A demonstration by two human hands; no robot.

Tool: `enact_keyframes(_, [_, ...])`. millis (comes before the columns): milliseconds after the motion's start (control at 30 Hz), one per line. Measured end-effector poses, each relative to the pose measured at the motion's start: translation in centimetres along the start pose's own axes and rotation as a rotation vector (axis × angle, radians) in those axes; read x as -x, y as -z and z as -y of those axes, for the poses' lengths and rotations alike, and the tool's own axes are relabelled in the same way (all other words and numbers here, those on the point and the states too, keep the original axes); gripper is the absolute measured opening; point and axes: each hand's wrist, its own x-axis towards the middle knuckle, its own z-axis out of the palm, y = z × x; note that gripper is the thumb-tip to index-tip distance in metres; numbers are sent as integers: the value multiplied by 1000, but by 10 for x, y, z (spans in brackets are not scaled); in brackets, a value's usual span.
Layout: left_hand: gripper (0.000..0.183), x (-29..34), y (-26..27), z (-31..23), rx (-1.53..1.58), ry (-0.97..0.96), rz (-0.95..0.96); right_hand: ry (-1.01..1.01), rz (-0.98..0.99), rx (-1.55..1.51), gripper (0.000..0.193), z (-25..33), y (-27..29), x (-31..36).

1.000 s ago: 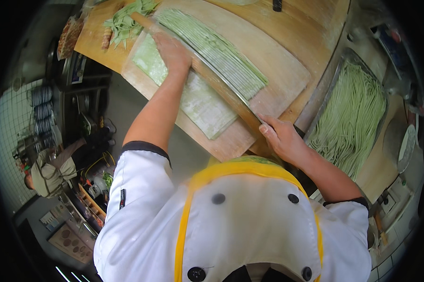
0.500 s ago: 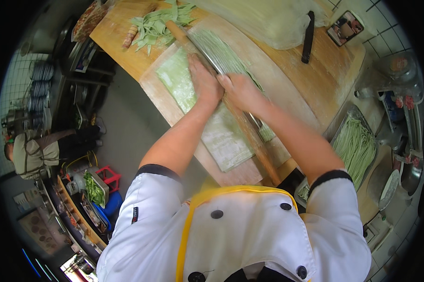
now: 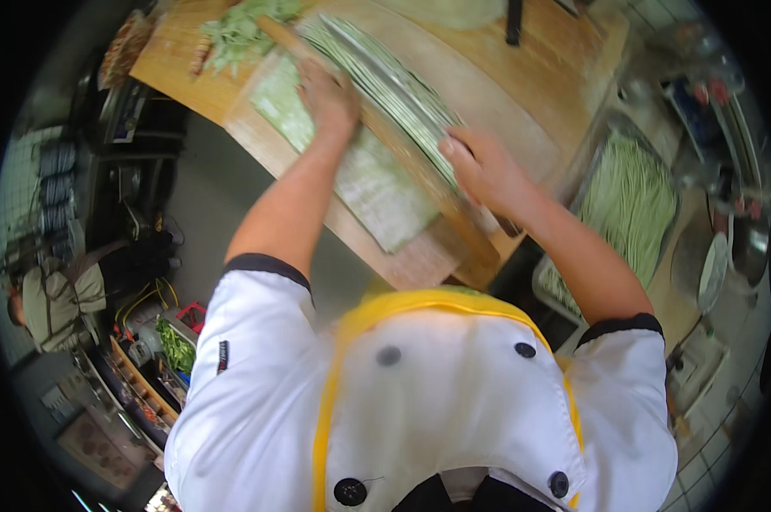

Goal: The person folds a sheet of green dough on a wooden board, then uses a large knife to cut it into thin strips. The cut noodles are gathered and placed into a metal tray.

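Observation:
A long rolling pin lies slantwise over a floured, pale green dough sheet on a wooden board. My left hand rests on the pin and the sheet, its fingers stretched out and slightly spread. In my right hand is the handle of a long knife, gripped with the fingers wrapped round it. The blade, somewhat blurred, runs along the pin's right side, over a band of thin cut noodles. Part of the handle is hidden under my palm.
Wide green strips are heaped at the far left of the table. On the right stands a tray of green noodles. A black bar-shaped thing lies at the far edge. Another person is at the left, beyond a grey floor.
The knife has shifted right, away from the pin, and the cut noodles beside it are more spread out. My hands have moved apart. The whole view has shifted.

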Motion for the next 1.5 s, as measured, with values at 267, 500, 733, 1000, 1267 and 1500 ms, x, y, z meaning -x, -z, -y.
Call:
enact_keyframes(267, [64,-8,-5,12,63,61,20,47,-64,197,38,-44,-2,136])
enact_keyframes(500, [62,-3,-2,3,77,61,13,-170,49,80,41,-50,12,146])
enact_keyframes(733, [59,4,-5,-2,97,36,-32,-184,77,54,41,-46,2,97])
enact_keyframes(1000, [58,17,-12,-6,17,-66,-95,-67,79,105,42,-32,-11,17])
enact_keyframes(1267, [65,18,-3,-13,155,38,-69,216,22,212,45,-3,-44,-129])
enact_keyframes(1500, [73,13,1,-14,225,84,-6,-14,117,81,47,45,-48,-195])
